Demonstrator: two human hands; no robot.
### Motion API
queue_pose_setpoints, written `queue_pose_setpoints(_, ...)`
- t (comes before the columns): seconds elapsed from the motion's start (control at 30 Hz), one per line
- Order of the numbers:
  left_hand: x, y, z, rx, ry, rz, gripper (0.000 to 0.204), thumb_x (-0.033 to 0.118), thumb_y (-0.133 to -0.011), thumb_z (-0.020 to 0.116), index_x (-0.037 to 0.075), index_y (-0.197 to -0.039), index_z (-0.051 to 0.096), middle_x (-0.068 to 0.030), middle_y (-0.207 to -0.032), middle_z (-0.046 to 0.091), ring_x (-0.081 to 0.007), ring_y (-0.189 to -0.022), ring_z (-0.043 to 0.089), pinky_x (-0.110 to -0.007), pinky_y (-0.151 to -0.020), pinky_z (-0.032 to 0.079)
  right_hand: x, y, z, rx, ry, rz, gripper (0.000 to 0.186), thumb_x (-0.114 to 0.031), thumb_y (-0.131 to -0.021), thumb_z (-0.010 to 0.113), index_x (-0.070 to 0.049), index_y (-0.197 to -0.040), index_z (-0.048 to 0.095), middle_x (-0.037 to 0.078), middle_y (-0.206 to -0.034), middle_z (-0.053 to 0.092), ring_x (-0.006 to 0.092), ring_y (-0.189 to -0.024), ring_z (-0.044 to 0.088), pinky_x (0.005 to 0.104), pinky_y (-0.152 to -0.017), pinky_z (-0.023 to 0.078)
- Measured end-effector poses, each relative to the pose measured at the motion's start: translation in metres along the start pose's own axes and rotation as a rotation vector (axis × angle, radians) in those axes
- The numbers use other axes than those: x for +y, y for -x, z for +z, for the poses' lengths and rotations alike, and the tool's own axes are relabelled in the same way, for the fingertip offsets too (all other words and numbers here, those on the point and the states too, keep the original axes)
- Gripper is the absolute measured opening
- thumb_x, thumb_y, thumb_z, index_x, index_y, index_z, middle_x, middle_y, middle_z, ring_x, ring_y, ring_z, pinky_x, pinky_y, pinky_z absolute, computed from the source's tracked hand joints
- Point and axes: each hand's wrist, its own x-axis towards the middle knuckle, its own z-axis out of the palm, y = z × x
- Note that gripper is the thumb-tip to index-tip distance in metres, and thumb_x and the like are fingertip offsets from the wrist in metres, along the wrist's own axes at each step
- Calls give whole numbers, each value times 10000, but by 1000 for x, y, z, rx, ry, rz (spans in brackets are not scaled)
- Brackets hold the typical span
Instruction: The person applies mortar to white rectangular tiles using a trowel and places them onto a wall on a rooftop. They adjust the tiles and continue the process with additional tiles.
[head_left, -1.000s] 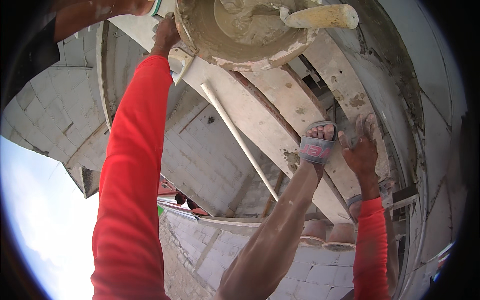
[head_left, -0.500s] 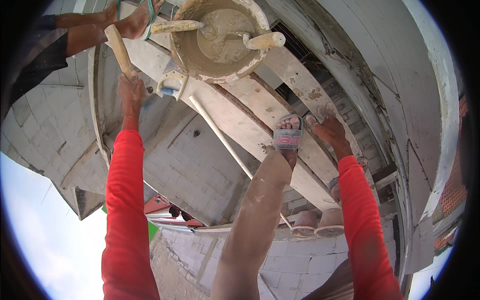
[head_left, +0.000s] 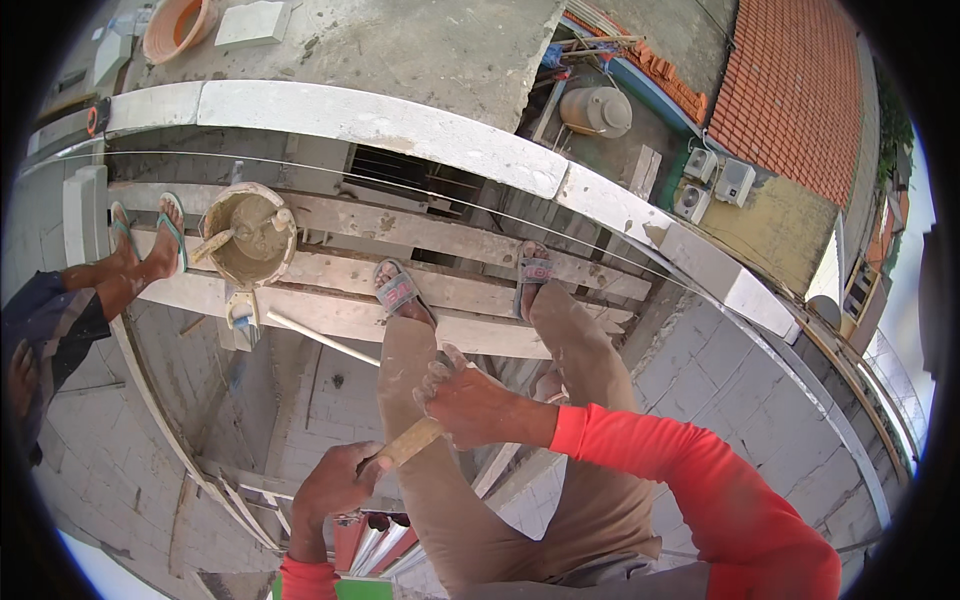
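Observation:
My left hand [head_left: 340, 487] is closed round one end of a tool's short wooden handle [head_left: 412, 441], held over my lap. My right hand [head_left: 470, 402] lies at the handle's other end with its fingers curled, hiding whatever part of the tool is there. Beyond, on the planks [head_left: 335, 215], stands a bucket [head_left: 290, 258] of wet grey mortar [head_left: 252, 225]. Wooden-handled tools rest in it, one handle [head_left: 211, 246] pointing left. Beside the bucket lies a handsaw with a pale grip [head_left: 241, 308].
My sandalled feet [head_left: 398, 287] stand on gapped planks. A pale pole [head_left: 325, 338] slants by my leg. Past the planks runs a white block wall [head_left: 380, 125] with a taut string [head_left: 330, 160]. Another person's legs [head_left: 110, 280] are at the left. Depth shows below the planks.
My view has swung toward the wall and rooftops. My left hand has brought the wooden handle down and inward; my right hand has come off the planks and met it.

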Motion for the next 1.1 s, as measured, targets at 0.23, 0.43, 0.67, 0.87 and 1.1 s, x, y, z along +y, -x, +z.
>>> queue_pose_setpoints(0.23,182,5,22,-269,-229,62,433,352,-1035,697,6,-1293,729,-196,-913,762,-223,-819,726,-381,-826,577,-10,210,7,320,-269,128,440,-294,-845,745,-50,-1204,676,157,-889,744,362,-915,735,502,-850,530)
queue_pose_setpoints(0.43,343,-49,54,293,33,549,420,315,-1061,690,9,-1348,690,-166,-1135,771,-216,-1075,727,-351,-954,561,-15,364,38,670,-415,565,381,-303,-852,756,-3,-1083,725,178,-841,721,386,-756,710,500,-683,546)
queue_pose_setpoints(0.67,487,-185,198,208,-494,776,613,418,-1017,708,38,-1484,593,-220,-1417,670,-349,-1333,629,-471,-1151,463,28,548,17,1221,-609,1091,358,-344,-944,749,0,-990,661,230,-713,681,435,-667,682,522,-648,520)
queue_pose_setpoints(0.87,512,-260,306,253,-961,729,690,461,-995,704,85,-1550,539,-197,-1530,589,-381,-1426,534,-493,-1208,381,205,689,-10,1223,-148,1266,358,-319,-996,674,39,-993,683,284,-851,704,487,-850,684,550,-784,517)
queue_pose_setpoints(1.1,497,-283,313,363,-922,767,577,346,-954,737,207,-1498,600,-91,-1470,633,-348,-1372,508,-560,-1197,306,380,768,-38,814,-274,1441,357,-180,-884,610,166,-876,700,287,-682,694,411,-590,728,484,-573,578)
